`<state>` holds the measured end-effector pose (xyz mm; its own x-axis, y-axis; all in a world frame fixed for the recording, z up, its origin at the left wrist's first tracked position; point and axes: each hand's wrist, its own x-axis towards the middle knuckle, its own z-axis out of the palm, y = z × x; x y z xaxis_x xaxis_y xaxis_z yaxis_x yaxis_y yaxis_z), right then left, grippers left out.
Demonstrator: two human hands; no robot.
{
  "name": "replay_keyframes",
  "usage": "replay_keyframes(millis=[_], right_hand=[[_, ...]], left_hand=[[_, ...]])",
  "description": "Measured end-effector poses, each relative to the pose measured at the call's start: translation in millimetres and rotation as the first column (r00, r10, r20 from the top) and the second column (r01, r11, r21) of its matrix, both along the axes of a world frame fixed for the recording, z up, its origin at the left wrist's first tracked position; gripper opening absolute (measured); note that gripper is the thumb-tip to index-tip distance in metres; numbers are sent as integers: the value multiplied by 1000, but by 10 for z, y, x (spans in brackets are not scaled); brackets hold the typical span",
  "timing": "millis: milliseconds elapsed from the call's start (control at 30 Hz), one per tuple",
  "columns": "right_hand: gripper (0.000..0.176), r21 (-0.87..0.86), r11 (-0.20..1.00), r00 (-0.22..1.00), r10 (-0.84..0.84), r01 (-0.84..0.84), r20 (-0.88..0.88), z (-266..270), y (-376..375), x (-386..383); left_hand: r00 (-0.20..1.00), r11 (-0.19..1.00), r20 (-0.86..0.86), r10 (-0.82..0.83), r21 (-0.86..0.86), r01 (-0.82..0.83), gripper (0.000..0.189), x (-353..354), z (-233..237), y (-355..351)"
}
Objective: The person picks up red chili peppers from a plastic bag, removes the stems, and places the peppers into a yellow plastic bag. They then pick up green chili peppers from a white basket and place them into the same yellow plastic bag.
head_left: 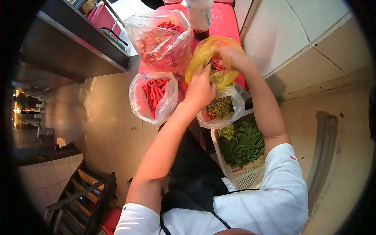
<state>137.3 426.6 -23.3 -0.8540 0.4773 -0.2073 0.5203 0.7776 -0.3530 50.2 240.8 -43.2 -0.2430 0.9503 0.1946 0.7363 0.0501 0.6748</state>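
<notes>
A yellow plastic bag (199, 49) stands open on the pink table, with red chilies (216, 65) showing inside. My right hand (228, 57) reaches into it from the right, its fingers smeared by motion and partly hidden. At the bag's near left edge my left hand (200, 88) has its fingers curled together; what they hold is too small to name. Just below is a clear bag (239, 103) of green stems (220, 107). Left of my left hand sits an open clear bag of red chilies (155, 94). Behind it stands a larger clear bag of red chilies (160, 45).
A covered plastic container with dark liquid (201, 34) stands at the pink table's (223, 19) back. Below right, a white basket (246, 178) holds green leaves (244, 143). A tiled wall (280, 35) borders the right side. A dark step rack (82, 196) stands lower left.
</notes>
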Motion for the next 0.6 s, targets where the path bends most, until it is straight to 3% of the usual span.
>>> replay_keyframes(millis=[67,167,233,267,333,400,467,600], right_hand=[[71,91,988,992,127,-127,10,-149,-148,84],[71,137,985,992,113,-104,-62,-446,-182,56],[68,134,980,966,171,-147,-191,-573,-99,105],[65,-9,994,969,103,-108,-223,-633,25,103],[59,-298,954,966,-44,-35,-255,-546,134,52],[44,-195,977,967,-130,87,-218,-249,65,175],[38,-113,990,948,-114,83,-297,-239,148,249],[34,-82,982,897,-188,170,-400,-329,137,219]], left_hand=[[998,998,-61,-20,-61,16,53,60,17,-14],[987,968,-142,-74,-247,38,39,143,-52,-53],[966,971,-256,-45,-238,-18,41,130,-159,-43],[949,973,-313,-30,-228,-44,43,106,-215,-14],[965,954,-261,-18,-294,-62,42,41,-210,48],[979,923,-202,-27,-381,-53,41,-5,-158,96],[989,876,-135,-59,-483,-14,41,-20,-53,121],[975,899,-212,-71,-438,-30,40,35,-40,50]])
